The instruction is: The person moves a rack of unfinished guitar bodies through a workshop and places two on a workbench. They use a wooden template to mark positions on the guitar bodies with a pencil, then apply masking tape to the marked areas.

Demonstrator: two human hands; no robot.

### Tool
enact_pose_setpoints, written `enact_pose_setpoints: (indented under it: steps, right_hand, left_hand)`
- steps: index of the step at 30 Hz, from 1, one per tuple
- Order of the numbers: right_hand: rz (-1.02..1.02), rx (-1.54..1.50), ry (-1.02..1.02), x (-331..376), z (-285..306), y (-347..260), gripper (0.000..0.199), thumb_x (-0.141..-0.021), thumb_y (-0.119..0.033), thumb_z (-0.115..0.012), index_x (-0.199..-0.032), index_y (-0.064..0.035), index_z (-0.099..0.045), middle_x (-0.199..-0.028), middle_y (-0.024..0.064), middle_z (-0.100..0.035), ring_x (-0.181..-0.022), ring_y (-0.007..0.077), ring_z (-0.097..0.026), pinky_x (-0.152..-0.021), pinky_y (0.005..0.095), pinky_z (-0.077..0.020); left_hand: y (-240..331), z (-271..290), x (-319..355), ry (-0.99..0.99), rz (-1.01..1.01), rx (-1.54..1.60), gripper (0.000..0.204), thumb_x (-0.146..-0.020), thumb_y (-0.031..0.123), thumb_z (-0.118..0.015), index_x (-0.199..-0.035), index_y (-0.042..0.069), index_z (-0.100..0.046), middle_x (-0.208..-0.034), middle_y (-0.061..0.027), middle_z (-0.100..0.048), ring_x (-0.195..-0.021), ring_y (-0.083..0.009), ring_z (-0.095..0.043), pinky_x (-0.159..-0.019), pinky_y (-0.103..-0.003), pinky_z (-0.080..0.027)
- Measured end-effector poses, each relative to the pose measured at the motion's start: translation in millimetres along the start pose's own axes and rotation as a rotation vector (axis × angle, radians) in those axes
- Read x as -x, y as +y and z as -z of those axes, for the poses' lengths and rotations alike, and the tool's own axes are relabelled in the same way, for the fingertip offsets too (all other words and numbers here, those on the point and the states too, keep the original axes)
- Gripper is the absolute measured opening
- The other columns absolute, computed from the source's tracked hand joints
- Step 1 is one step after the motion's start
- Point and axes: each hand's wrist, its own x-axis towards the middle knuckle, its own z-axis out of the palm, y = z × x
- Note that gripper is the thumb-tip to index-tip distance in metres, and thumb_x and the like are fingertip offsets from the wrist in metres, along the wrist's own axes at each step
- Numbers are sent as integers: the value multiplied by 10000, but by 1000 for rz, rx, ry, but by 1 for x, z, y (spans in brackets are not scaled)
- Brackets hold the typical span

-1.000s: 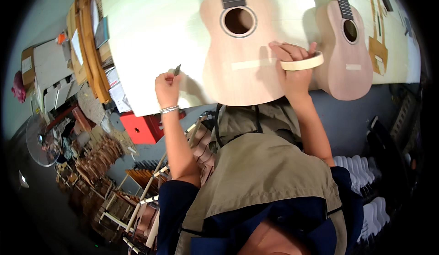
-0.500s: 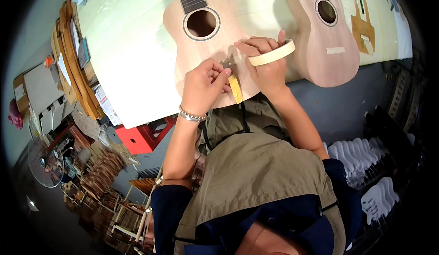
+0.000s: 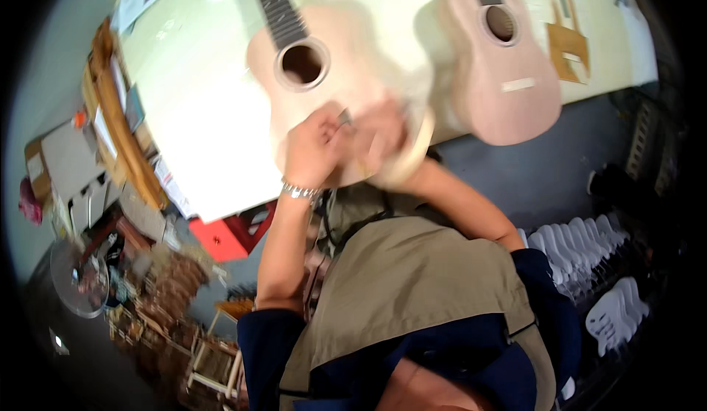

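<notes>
A pale wooden ukulele-shaped body (image 3: 324, 32) with a round sound hole and dark fretboard lies on the table before me. Over its lower part, my left hand (image 3: 313, 149) is closed, and a small grey blade-like piece (image 3: 345, 117) pokes out at its fingertips. Close beside it on the right, my right hand (image 3: 381, 132) is smeared by motion, so its fingers cannot be made out. A cream roll of tape (image 3: 418, 146) hangs looped about that hand. Below the fingers a bit of yellow (image 3: 362, 166) shows, too blurred to tell apart.
To the right lies a second pale instrument (image 3: 508, 79) with a light strip of tape on its top. Beyond it is a brown template (image 3: 567, 46). Curved wooden pieces (image 3: 121, 131) line the table's left side. A red stool (image 3: 224, 238) stands below the table edge.
My right hand has moved left and down with the tape roll, close to my left hand. The yellow strip, plain before, is now mostly hidden. The whole view has shifted a little.
</notes>
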Motion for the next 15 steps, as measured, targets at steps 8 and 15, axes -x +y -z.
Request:
enact_pose_setpoints:
  steps: [8, 15]
  right_hand:
    - [-378, 304, 328, -62, 159, 64, 197, -661, -45, -665, -829, -15, -567, -830, 146, -582, -771, 313, -568, -646, 400, -462]
    - [-501, 783, -63, -58, 311, 335, 392, -662, -202, -720, -986, -46, -564, -965, 167, -563, -913, 347, -545, -762, 413, -448]
  left_hand:
    - [-2, 47, -13, 186, 6, 203, 120, -853, 119, -565, -840, 3, -543, -654, -30, -570, -559, -73, -547, -491, -197, -448]
    - [-67, 190, -86, 677, 22, -576, 197, -774, 224, -657, -804, 33, -617, -701, -83, -619, -620, -172, -587, -579, -286, -469]
